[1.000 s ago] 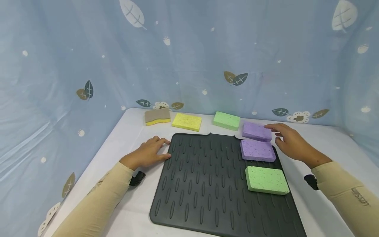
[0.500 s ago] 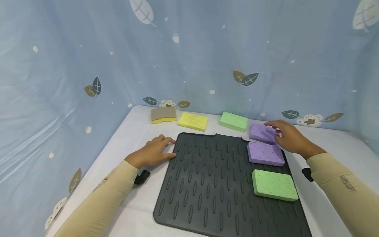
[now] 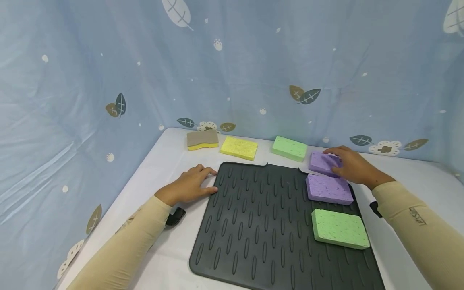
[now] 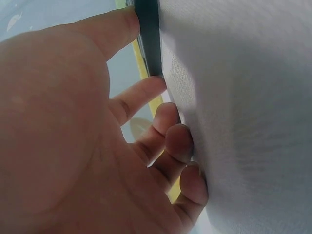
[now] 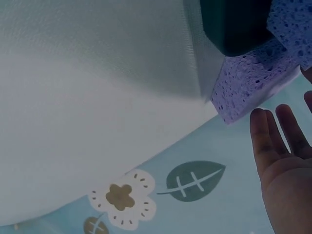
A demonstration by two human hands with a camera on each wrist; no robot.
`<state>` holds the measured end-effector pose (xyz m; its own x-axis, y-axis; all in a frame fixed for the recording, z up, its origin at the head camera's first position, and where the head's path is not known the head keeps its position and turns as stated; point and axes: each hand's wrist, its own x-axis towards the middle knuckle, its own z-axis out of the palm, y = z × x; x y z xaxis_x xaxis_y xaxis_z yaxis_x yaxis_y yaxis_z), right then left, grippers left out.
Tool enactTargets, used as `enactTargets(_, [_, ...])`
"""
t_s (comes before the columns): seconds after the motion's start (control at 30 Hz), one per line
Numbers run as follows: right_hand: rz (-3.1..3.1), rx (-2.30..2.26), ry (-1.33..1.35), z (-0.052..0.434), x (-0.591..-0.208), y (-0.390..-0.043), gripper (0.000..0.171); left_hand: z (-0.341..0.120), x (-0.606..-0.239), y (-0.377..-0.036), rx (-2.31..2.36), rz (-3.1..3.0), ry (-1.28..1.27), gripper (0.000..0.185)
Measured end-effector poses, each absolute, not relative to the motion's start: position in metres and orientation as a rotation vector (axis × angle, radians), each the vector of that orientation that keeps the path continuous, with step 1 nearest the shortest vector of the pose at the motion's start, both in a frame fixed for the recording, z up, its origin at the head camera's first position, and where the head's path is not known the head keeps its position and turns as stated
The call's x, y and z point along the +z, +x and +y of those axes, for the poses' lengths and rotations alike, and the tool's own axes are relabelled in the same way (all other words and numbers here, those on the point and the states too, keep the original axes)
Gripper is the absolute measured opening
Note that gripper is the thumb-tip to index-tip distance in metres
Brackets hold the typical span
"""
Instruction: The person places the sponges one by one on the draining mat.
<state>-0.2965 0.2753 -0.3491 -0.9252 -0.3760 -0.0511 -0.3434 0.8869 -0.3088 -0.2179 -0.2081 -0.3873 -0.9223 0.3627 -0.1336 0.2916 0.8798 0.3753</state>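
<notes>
In the head view my left hand (image 3: pixel 190 185) lies at the left edge of the dark grey ridged mat (image 3: pixel 250 225), thumb and index finger touching that edge. The left wrist view shows the other fingers of this hand (image 4: pixel 141 141) bent loosely against the white cloth. My right hand (image 3: pixel 351 165) reaches over the rear purple sponge (image 3: pixel 322 163), index finger at its far side and thumb near its front side. In the right wrist view the fingers (image 5: pixel 263 136) stand close to the edge of this purple sponge (image 5: pixel 248 80).
On the mat's right side lie another purple sponge (image 3: pixel 329 189) and a green sponge (image 3: pixel 340 228). Behind the mat are a grey-and-yellow sponge (image 3: pixel 202 139), a yellow sponge (image 3: pixel 239 148) and a second green sponge (image 3: pixel 289 148). A blue leaf-patterned curtain (image 3: pixel 232 64) hangs behind the table.
My right hand has moved left and over the rear purple sponge from its right side. The left hand stays at the mat's edge. The head view has shifted slightly.
</notes>
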Motion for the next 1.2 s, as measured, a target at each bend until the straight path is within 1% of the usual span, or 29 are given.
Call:
enactTargets(0.13, [2.926,-0.449,-0.515,0.275,-0.351,-0.299,0.057,-0.208,-0.388,-0.218,0.523,2.851,0.500,0.061])
enactTargets(0.33, [2.914,-0.433,-0.516,0.277,-0.354,-0.301,0.054,-0.207,-0.386,-0.218,0.522,2.853,0.502,0.061])
enactTargets(0.8, [2.863,-0.437,-0.457,0.276,-0.359,-0.302,0.057,-0.207,-0.386,-0.219,0.520,2.852,0.506,0.060])
enactTargets(1.2, [2.898,-0.409,-0.495,0.275,-0.362,-0.303,0.054,-0.206,-0.386,-0.219,0.522,2.848,0.494,0.060])
